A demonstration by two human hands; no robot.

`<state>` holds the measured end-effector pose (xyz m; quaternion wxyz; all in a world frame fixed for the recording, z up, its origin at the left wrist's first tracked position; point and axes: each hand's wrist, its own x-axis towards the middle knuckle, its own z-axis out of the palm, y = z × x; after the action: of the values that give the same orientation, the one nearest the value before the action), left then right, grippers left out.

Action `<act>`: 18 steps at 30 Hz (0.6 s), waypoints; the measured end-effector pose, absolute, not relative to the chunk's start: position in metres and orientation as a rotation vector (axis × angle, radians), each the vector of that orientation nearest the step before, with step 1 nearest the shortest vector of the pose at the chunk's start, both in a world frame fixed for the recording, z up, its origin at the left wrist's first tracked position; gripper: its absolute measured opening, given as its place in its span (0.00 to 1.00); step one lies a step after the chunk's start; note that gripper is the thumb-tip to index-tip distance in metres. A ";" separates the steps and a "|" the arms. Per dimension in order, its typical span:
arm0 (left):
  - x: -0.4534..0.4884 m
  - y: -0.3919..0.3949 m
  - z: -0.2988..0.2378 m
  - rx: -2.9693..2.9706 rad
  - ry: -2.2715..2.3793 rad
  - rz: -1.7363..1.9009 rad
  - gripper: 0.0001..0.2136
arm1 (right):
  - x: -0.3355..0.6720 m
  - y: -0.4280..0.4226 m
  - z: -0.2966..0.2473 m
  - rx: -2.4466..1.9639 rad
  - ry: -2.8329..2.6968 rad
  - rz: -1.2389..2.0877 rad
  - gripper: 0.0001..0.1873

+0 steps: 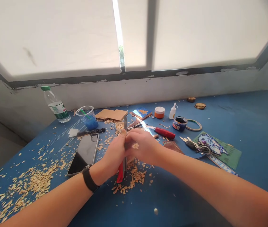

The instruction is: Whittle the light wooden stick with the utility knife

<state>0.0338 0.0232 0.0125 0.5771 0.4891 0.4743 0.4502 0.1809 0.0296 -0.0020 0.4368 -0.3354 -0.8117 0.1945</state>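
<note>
Both hands meet over the middle of the table. My left hand, with a dark band at the wrist, is closed on a long flat metal tool with a red part at its near end; the tool's narrow metal strip juts out beyond the fingers. Against it, my right hand has its fingers curled and pinched, and a pale piece lies partly hidden under them. What the right fingers grip is hidden. A wood chip clings to the right hand. Loose wood shavings lie beneath.
A phone, black marker and blue-stained plastic cup stand left, with a water bottle behind. To the right are a red-handled tool, open jar, glue bottle, tape ring and keys.
</note>
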 end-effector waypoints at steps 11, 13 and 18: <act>0.033 0.026 0.009 1.070 1.154 1.036 0.24 | 0.184 0.019 0.008 -0.730 -2.202 0.447 0.20; 0.033 0.027 0.010 1.052 1.140 1.015 0.24 | 0.185 0.018 0.006 -0.699 -2.241 0.430 0.26; 0.029 0.030 0.006 1.036 1.110 1.023 0.28 | 0.183 0.018 -0.005 -0.661 -2.268 0.408 0.25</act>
<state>0.0294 0.0298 0.0063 0.6096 0.4485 0.4805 0.4431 0.1828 0.0179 -0.0047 0.3636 -0.2568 -0.8813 0.1585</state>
